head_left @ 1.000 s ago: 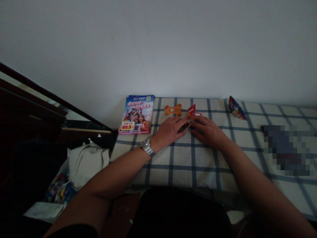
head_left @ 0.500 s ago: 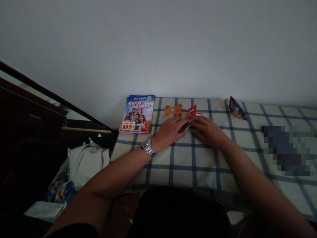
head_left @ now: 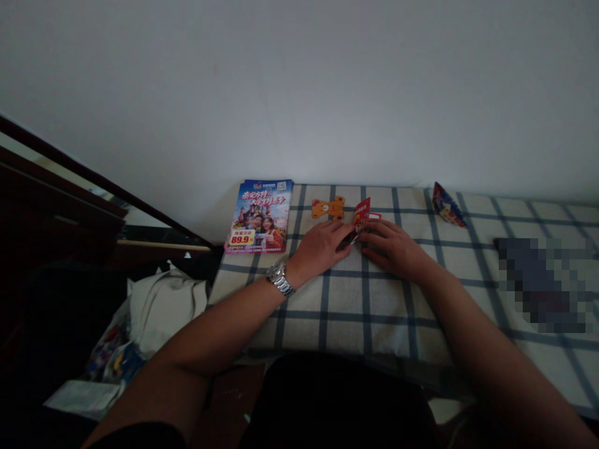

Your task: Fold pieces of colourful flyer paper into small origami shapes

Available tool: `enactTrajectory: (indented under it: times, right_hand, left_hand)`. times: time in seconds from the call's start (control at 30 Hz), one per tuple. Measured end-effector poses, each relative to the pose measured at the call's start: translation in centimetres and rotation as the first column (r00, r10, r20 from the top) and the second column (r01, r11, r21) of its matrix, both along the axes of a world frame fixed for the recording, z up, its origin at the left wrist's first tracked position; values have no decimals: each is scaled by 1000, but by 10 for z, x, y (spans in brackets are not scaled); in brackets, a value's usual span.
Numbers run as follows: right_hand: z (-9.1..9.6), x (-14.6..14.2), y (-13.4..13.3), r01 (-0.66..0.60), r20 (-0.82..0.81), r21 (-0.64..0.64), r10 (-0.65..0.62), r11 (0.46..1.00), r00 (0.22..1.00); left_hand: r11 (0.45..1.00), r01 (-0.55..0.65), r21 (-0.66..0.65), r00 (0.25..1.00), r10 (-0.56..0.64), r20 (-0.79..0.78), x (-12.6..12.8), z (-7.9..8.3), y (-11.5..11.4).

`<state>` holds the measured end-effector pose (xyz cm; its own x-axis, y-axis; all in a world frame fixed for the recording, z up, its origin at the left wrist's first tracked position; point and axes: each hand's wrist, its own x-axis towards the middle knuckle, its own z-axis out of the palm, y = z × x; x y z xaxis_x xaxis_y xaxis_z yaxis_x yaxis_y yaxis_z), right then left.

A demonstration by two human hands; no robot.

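Between my two hands stands a small piece of folded printed paper (head_left: 361, 215), mostly red on the side that shows. My left hand (head_left: 321, 248), with a metal watch (head_left: 279, 277) on its wrist, has its fingers closed on the paper's left side. On the other side, the fingers of my right hand (head_left: 392, 248) press against the paper's lower right part. My fingers hide its lower edge. Just behind my left hand lies an orange bear-shaped piece (head_left: 328, 207), flat on the checked cloth (head_left: 344, 293).
A stack of colourful flyers (head_left: 262, 215) lies at the cloth's left end by the wall. A folded blue and red paper shape (head_left: 448, 206) stands toward the back right. Nearer on the right is a blurred-out dark object (head_left: 538, 284). White bags (head_left: 163, 305) sit lower left.
Almost nothing differs. My hands stay in place around the folded paper, with only a very slight shift of the right fingers.
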<state>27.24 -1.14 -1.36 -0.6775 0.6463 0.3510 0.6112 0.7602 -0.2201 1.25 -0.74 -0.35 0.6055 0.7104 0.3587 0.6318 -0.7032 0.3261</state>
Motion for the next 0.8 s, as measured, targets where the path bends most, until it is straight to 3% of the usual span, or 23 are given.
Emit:
enactTrajectory:
  times: [0.8]
  right_hand:
    - [1,-1,1,10,-11,-53,-10,999,1000]
  left_hand:
    - [999,8,-51,998,-5,59,0,1,-1]
